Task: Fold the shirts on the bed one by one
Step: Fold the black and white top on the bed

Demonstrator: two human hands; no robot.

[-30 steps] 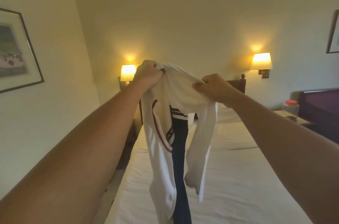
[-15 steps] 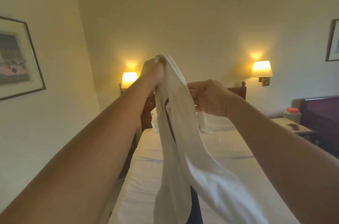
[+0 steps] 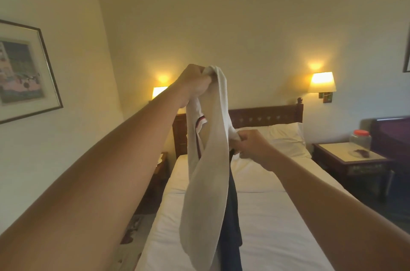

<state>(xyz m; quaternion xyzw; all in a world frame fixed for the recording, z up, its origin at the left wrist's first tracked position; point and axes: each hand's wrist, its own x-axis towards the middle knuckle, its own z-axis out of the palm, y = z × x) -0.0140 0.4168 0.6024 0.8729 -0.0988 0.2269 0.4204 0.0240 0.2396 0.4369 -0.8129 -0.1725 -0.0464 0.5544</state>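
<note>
On the left wall hangs a dark-framed picture [image 3: 21, 71], and just past it my left hand [image 3: 195, 84] is raised high, fingers clenched tight round the bunched top of a white cotton shirt with a dark navy panel [image 3: 206, 182]. That shirt hangs in the air above the white-sheeted bed [image 3: 277, 226], drooping long towards me. Lower and to the right, my right hand [image 3: 250, 144] pinches another edge of the same cloth, fingers curled in. Behind it lie a white pillow [image 3: 284, 137] and carved dark wooden headboard [image 3: 266, 114]. Further right stands a bedside table [image 3: 350, 157] bearing a clear jar with an orange lid [image 3: 360, 141], under a glowing wall lamp [image 3: 321, 82].
</note>
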